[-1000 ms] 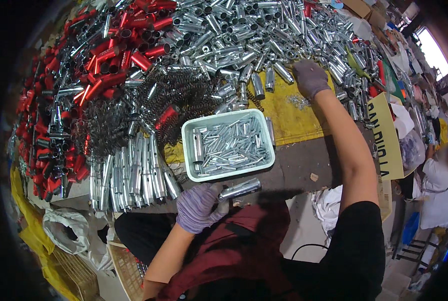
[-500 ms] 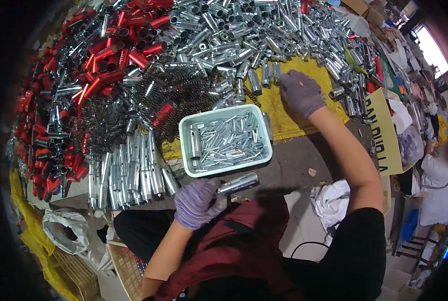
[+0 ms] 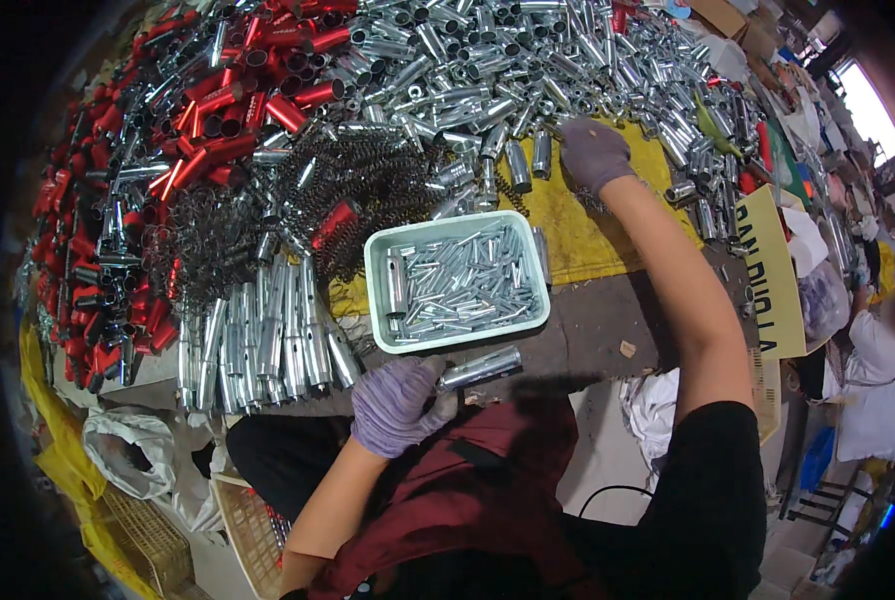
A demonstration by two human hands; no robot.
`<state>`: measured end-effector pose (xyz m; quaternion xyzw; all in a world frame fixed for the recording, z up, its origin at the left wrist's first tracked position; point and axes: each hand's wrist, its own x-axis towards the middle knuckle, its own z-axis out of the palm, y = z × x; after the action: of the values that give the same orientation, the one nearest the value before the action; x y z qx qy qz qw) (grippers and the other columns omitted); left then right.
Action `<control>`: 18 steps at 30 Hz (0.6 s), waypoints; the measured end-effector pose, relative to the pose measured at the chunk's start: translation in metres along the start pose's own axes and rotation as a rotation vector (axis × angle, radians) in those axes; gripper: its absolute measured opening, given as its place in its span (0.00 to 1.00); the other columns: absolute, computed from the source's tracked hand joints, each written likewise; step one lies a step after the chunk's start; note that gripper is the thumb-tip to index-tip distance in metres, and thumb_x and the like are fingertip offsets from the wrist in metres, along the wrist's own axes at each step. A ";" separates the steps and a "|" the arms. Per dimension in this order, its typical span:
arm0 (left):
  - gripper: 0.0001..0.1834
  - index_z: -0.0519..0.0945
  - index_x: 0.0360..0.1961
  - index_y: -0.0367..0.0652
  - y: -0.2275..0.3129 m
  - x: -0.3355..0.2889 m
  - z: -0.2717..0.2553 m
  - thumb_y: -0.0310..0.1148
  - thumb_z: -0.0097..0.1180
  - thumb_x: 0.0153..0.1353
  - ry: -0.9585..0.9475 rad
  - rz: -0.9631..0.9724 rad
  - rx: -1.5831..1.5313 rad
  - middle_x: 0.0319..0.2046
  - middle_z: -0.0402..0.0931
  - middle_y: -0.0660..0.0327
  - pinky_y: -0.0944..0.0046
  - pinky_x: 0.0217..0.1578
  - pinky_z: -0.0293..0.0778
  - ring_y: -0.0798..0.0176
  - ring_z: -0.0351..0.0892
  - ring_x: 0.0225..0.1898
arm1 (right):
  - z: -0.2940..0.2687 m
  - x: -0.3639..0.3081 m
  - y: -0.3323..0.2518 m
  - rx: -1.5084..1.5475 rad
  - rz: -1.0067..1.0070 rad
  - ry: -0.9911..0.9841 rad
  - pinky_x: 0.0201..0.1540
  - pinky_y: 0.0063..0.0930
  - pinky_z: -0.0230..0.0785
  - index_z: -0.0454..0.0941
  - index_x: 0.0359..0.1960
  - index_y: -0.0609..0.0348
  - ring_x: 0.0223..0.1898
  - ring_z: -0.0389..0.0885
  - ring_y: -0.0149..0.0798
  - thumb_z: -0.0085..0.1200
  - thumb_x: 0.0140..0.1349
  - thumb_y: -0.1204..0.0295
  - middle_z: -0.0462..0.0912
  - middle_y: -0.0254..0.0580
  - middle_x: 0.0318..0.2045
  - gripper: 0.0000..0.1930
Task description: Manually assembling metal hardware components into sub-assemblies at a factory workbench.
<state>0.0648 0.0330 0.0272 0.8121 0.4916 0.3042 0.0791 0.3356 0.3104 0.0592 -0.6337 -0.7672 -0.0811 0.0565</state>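
My left hand (image 3: 397, 408), in a pale purple knit glove, grips one end of a silver metal tube (image 3: 482, 368) with slots in its side. That tube is held level, just below the pale green tray (image 3: 545, 318). Many thin silver pins (image 3: 467, 275) fill the tray, and one larger slotted tube (image 3: 397, 283) rests along its left side. At the near edge of the heap of silver tubes, my gloved right hand (image 3: 594, 157) is over the yellow cloth (image 3: 607, 245). Its fingers are hidden under the back of the hand. Beside it on the left lies a short silver tube (image 3: 541, 156).
Red tubes (image 3: 232, 150) are heaped at the left. Dark coil springs (image 3: 367, 185) lie behind the tray, and longer silver tubes (image 3: 267, 345) line up left of it. A yellow printed board (image 3: 770, 270) stands at the right. Another person (image 3: 877, 370) is at the far right.
My right hand has moved farther away and slightly left, covering the spot where a short silver tube showed. My left hand keeps its hold on the slotted tube. The view has shifted slightly.
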 end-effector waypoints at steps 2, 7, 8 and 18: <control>0.19 0.76 0.38 0.47 0.001 0.002 0.000 0.44 0.60 0.45 0.013 0.020 0.006 0.21 0.71 0.60 0.58 0.20 0.66 0.56 0.72 0.20 | 0.018 0.018 0.005 -0.042 0.004 -0.010 0.39 0.46 0.72 0.79 0.33 0.58 0.40 0.79 0.54 0.47 0.53 0.71 0.80 0.51 0.35 0.10; 0.20 0.76 0.39 0.46 0.000 0.002 -0.002 0.44 0.60 0.46 0.021 0.017 -0.002 0.20 0.70 0.60 0.58 0.19 0.67 0.56 0.72 0.19 | 0.008 0.007 0.013 -0.079 -0.041 -0.149 0.42 0.44 0.71 0.78 0.33 0.56 0.41 0.78 0.55 0.46 0.53 0.71 0.79 0.50 0.39 0.09; 0.20 0.76 0.39 0.46 0.000 0.002 -0.002 0.44 0.60 0.46 0.016 0.016 -0.011 0.20 0.70 0.60 0.58 0.18 0.67 0.56 0.72 0.19 | 0.006 0.000 0.020 -0.071 -0.096 -0.175 0.43 0.44 0.70 0.78 0.33 0.55 0.41 0.77 0.54 0.46 0.53 0.70 0.78 0.50 0.40 0.09; 0.19 0.76 0.38 0.47 0.000 0.002 -0.001 0.41 0.59 0.45 0.064 0.060 0.023 0.19 0.70 0.61 0.58 0.18 0.66 0.57 0.71 0.18 | 0.017 -0.011 0.013 0.096 -0.266 0.265 0.37 0.42 0.68 0.75 0.31 0.51 0.37 0.75 0.48 0.49 0.55 0.67 0.76 0.43 0.30 0.05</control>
<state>0.0648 0.0348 0.0292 0.8172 0.4729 0.3263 0.0448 0.3505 0.3053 0.0408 -0.5070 -0.8331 -0.1341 0.1760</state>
